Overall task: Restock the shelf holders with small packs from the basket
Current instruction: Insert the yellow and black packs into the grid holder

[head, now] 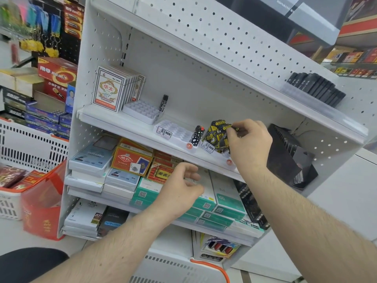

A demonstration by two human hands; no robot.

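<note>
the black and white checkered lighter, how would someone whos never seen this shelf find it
Start at the white pegboard shelf unit and its middle shelf, with the playing card packs at its left end. Go right to the second clear holder tray. The checkered lighter stands alone at its right end, left of the yellow and black lighters that the right hand is placing.

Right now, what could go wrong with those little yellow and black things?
The right hand is pinching yellow-and-black lighters tightly packed in their white holder tray; a nudge might topple some. That tray sits near the shelf edge, so it might slide off. The checkered lighter beside it leans, so it could tip.
</note>
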